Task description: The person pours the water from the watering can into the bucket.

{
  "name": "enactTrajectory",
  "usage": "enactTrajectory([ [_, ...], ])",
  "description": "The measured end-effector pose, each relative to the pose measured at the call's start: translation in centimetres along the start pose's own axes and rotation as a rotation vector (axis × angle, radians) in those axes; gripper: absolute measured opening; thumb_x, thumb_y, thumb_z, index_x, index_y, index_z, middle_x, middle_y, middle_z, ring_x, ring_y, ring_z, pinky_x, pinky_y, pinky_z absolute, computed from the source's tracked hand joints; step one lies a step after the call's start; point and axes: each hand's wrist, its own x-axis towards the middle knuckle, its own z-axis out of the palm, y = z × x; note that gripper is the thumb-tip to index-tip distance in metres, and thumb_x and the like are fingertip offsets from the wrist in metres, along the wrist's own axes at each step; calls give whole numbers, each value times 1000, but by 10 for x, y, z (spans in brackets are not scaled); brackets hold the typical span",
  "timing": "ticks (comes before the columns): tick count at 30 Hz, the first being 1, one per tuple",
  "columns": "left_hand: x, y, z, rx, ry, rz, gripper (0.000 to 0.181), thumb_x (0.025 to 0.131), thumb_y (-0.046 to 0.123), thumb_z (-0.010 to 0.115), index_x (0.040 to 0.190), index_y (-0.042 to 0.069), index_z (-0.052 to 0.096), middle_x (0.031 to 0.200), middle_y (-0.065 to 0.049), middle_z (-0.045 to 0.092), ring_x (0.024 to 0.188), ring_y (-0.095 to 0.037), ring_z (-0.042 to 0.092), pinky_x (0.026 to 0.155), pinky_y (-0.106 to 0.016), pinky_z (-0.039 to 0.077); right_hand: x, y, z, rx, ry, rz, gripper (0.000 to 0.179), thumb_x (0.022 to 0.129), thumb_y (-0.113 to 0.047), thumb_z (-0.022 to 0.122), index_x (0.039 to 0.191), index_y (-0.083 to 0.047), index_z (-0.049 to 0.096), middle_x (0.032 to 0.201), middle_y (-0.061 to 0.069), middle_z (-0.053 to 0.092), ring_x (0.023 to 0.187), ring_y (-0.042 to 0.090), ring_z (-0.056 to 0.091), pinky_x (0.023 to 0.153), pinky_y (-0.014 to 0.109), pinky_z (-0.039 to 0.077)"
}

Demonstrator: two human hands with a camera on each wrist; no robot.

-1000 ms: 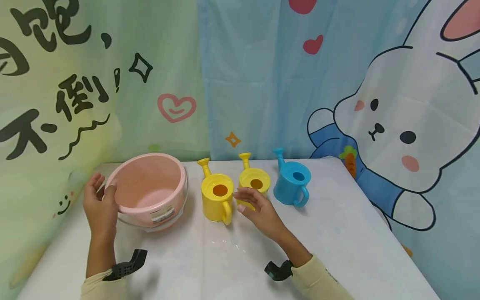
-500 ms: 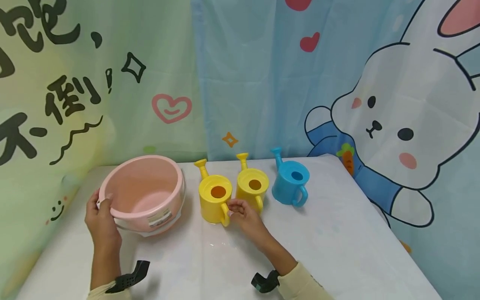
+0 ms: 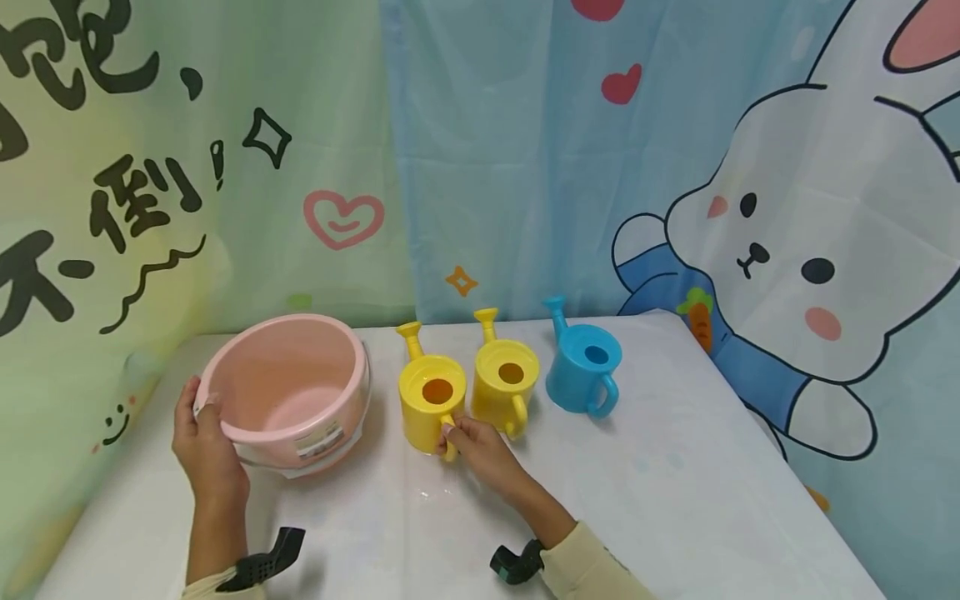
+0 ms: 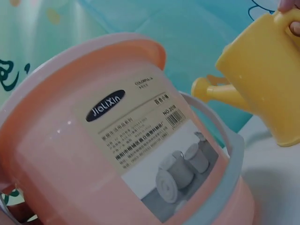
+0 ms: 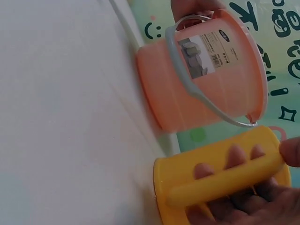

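Note:
In the head view my left hand [image 3: 210, 454] grips the left rim of a pink bucket [image 3: 262, 379], thumb over the edge. The bucket leans, its mouth facing me. My right hand [image 3: 486, 454] holds the handle of the nearer yellow watering can [image 3: 415, 412]. In the right wrist view, several fingers [image 5: 236, 157] pass through that handle [image 5: 225, 180], with the thumb near its top. Beside this can stand a second yellow watering can [image 3: 491, 396] and a blue one [image 3: 570, 383]. A printed label [image 4: 154, 140] and the grey bucket handle [image 4: 225, 173] show in the left wrist view.
A white cloth covers the table [image 3: 675, 500]. Small shiny spots, like water drops, lie on it before the held can. Behind the table hangs a printed curtain [image 3: 480, 167] with a rabbit and lettering. A black camera mount [image 3: 262, 562] sits on each wrist.
My right hand has moved left and down from in front of the second yellow can and taken hold of the nearer can's handle. My left hand has stayed on the bucket rim.

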Motion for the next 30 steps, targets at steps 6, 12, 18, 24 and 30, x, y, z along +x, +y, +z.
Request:
enactTrajectory([
  [6, 1, -8, 1, -32, -8, 25, 45, 101, 22, 44, 147, 17, 44, 151, -2, 37, 134, -17, 39, 107, -23, 36, 2, 4, -4, 70, 122, 3, 34, 105, -22, 42, 78, -2, 50, 68, 6, 49, 67, 21, 54, 65, 27, 48],
  [12, 0, -4, -2, -12, -19, 27, 44, 101, 21, 44, 145, 18, 45, 150, -3, 38, 133, -18, 40, 106, -24, 38, 2, 1, -5, 99, 176, 8, 31, 103, -20, 38, 79, -3, 48, 69, 4, 43, 63, 19, 45, 58, 24, 44],
  [18, 0, 0, -2, 0, -29, 28, 44, 102, 18, 43, 146, 16, 44, 151, -4, 36, 134, -18, 38, 107, -24, 37, 2, 1, -8, 92, 222, -49, 36, 105, -25, 36, 78, -4, 46, 68, 4, 42, 61, 18, 44, 55, 23, 42],
  [24, -1, -1, -2, 19, -28, 25, 45, 102, 18, 42, 147, 17, 43, 153, -3, 34, 136, -17, 36, 108, -24, 34, -3, -3, -15, 50, 229, -103, 39, 104, -25, 38, 71, -5, 45, 58, 1, 40, 51, 16, 40, 47, 21, 37],
  [30, 0, -1, -3, 17, -24, 24, 45, 101, 19, 43, 146, 16, 44, 153, -3, 35, 135, -16, 37, 108, -23, 35, -7, -18, -26, 98, 258, -158, 43, 102, -23, 40, 63, -5, 42, 52, 1, 37, 44, 15, 36, 41, 20, 31],
])
